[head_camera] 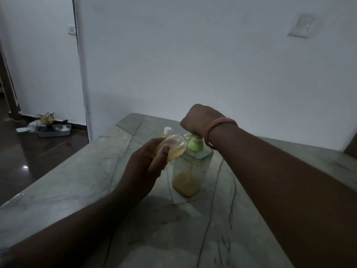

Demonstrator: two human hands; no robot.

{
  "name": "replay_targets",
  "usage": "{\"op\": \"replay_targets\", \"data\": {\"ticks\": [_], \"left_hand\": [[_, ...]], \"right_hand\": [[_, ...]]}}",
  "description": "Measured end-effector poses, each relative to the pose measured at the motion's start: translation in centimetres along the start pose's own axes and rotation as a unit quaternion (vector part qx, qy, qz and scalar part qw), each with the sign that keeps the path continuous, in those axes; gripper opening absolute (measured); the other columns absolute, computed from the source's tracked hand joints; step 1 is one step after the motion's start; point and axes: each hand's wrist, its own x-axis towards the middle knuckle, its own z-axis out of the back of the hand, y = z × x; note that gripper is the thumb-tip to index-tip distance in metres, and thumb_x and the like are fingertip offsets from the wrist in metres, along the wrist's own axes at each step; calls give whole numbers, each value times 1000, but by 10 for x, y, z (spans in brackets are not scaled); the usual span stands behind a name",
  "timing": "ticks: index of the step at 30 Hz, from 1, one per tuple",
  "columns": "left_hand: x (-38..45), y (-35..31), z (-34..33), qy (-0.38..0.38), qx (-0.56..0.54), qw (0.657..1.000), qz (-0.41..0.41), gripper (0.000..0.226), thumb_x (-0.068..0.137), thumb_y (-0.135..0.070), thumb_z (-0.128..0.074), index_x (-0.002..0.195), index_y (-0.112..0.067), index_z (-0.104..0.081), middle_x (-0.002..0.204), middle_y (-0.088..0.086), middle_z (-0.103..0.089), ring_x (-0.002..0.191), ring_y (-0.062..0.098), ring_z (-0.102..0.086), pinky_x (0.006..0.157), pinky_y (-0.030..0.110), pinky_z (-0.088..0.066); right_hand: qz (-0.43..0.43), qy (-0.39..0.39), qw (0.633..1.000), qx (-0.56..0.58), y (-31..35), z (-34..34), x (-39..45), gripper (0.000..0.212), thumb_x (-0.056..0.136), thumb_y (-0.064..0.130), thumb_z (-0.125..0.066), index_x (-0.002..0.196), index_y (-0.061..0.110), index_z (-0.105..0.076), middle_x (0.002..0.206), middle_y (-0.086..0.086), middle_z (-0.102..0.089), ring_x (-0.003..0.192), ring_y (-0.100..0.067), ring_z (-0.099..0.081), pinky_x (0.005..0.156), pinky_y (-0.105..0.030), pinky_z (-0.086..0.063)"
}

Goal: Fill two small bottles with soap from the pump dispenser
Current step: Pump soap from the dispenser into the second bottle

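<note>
The left hand [146, 163] grips a small bottle [174, 147] tilted at the pump dispenser's [190, 171] spout. The right hand [199, 119] presses the pump head, its fingers seemingly curled over it. A capped bottle [167, 131] stands farther back on the tabletop [77, 180].

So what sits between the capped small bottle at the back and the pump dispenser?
In the head view, the tilted small bottle held by the left hand sits between them, its mouth at the pump dispenser spout.

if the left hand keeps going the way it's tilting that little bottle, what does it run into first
Probably the pump dispenser: the left hand holds the small bottle tilted toward its green pump head, where the right hand presses. The bottle's mouth already seems to be at the spout, though depth is unclear.
</note>
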Motion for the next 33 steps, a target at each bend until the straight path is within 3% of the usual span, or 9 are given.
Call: {"op": "replay_targets", "data": {"ticks": [3, 10, 14, 20, 25, 29, 33], "left_hand": [[0, 0, -1, -1, -10, 1000, 2, 14, 102, -35, -49, 113, -42, -56, 85, -12, -66, 62, 6, -60, 49, 18, -46], [0, -1, -2, -1, -14, 1000, 14, 18, 101, -42, -47, 114, -37, -59, 80, -7, -65, 59, 6, -58, 49, 19, -46], [1, -3, -3, -7, -16, 1000, 5, 26, 97, -40, -47, 116, -28, -58, 76, -6, -63, 60, 4, -59, 48, 16, -45], [-1, 0, -2, 5, -22, 1000, 3, 25, 99, -38, -48, 117, -26, -60, 78, -5, -64, 61, 5, -59, 50, 17, -45], [-1, 1, -1, 8, -22, 1000, 4, 21, 99, -38, -47, 116, -32, -58, 82, -15, -65, 61, 5, -59, 49, 17, -44], [-2, 0, -2, 5, -11, 1000, 0, 15, 99, -39, -47, 112, -41, -56, 84, -19, -66, 63, 3, -61, 50, 16, -46], [-1, -3, -2, 0, -10, 1000, 4, 20, 100, -40, -48, 116, -33, -58, 78, -18, -65, 63, 2, -60, 51, 16, -46]], "right_hand": [[-5, -31, 999, 19, -2, 0, 2, 16, 80, 27, -56, 68, 17, -53, 72, -2, -60, 69, -23, -59, 57, -27, -39], [-7, -3, 1000, 8, 0, -1, 3, 15, 80, 26, -56, 68, 17, -52, 71, -2, -59, 70, -22, -59, 59, -28, -40], [-10, -27, 999, 45, -6, -2, 7, 18, 80, 26, -59, 66, 16, -54, 67, -2, -59, 62, -20, -56, 52, -25, -35], [-12, 1, 1000, 20, -3, -5, 7, 22, 84, 29, -62, 69, 16, -53, 73, -3, -60, 67, -19, -58, 58, -27, -41], [11, -10, 1000, 14, -2, -2, 7, 23, 84, 29, -60, 67, 16, -52, 69, -2, -58, 63, -18, -56, 49, -26, -35], [7, 11, 1000, 14, -6, -4, 3, 30, 89, 27, -59, 63, 14, -51, 66, -2, -53, 68, -21, -54, 55, -26, -40], [13, 13, 1000, -11, -1, 0, 4, 25, 86, 29, -60, 67, 15, -52, 69, -2, -57, 60, -16, -53, 51, -25, -37]]}}
